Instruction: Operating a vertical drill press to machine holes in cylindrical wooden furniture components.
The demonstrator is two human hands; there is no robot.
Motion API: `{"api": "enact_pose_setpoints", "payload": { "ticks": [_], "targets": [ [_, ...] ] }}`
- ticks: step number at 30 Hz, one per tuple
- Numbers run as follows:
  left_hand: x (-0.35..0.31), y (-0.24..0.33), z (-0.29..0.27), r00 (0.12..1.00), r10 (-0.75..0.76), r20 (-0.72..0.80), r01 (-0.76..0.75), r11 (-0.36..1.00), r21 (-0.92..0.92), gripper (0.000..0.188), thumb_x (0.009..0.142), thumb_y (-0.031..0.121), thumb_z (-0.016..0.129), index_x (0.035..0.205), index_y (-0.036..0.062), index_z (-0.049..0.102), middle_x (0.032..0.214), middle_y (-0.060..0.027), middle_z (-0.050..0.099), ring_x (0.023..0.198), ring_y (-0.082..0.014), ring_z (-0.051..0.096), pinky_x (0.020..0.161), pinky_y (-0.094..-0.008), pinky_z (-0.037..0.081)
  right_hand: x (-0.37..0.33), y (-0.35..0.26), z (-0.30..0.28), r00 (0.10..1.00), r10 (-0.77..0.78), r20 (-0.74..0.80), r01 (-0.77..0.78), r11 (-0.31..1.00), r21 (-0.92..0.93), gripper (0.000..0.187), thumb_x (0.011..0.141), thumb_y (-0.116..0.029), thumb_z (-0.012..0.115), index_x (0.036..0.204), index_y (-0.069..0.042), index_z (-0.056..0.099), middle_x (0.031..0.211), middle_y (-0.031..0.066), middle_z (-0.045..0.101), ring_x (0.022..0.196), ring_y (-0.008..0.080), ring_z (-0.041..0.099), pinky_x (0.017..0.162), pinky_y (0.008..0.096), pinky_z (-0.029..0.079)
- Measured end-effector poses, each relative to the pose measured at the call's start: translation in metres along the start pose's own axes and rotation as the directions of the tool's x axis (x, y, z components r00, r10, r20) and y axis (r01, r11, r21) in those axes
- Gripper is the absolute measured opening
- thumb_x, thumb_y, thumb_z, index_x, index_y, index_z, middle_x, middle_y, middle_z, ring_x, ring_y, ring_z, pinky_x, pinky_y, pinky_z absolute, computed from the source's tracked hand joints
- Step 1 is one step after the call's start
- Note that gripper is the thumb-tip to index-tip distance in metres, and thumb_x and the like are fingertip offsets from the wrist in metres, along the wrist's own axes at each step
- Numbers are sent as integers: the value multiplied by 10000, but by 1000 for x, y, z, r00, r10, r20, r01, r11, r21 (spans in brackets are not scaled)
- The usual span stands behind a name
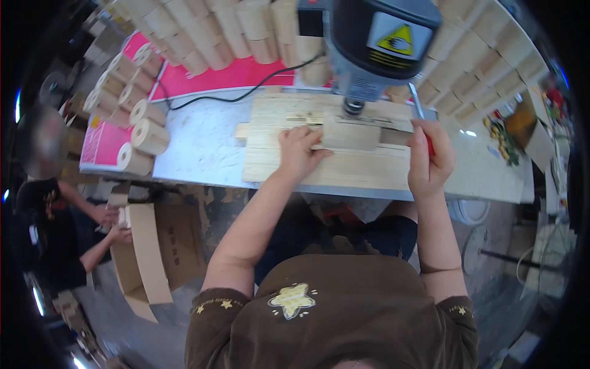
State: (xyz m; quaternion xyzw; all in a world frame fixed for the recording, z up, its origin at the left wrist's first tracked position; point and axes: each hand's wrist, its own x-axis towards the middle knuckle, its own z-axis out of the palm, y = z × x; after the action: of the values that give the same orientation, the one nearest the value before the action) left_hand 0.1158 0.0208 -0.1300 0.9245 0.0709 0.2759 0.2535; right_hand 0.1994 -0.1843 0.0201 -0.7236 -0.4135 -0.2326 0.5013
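Observation:
A pale wooden cylinder (351, 130) lies on its side on a wooden board (276, 166), under the chuck (353, 107) of a drill press (381, 49). My left hand (300, 150) grips the cylinder's left end, its thumb along the near side. The fingertips are partly hidden against the wood. My right hand (432, 160) is closed round a red handle (430, 146), to the right of the cylinder. A thin silver rod (417, 101) runs from beside the drill press down to that hand.
Rows of wooden cylinders (212, 37) stand behind and at the right; several with holes (149, 135) stand at the left. A black cable (246, 92) crosses the table (196, 141). At left, a person (49, 227) reaches into a cardboard box (147, 252). A white bucket (470, 211) stands below right.

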Motion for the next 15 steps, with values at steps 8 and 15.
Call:
{"api": "enact_pose_setpoints", "payload": {
  "ticks": [8,15],
  "targets": [
    [3,6,-1,1000,-20,15,21,1000,-24,506,606,311,766,1066,166,612,782,26,547,825,-190,508,802,-391,280,-37,58,32,977,-206,-54,196,969,-148,138,774,-3,573,909,5,594,787,128,580,678,266,539,574,319,434],
    [-1,6,-5,999,-53,12,54,996,-77,504,584,287,776,1055,186,628,801,0,540,858,-201,505,788,-392,282,35,25,-4,980,-74,-186,73,997,-10,76,858,-48,540,877,15,578,693,66,500,650,135,486,570,257,397]
  ]
}}
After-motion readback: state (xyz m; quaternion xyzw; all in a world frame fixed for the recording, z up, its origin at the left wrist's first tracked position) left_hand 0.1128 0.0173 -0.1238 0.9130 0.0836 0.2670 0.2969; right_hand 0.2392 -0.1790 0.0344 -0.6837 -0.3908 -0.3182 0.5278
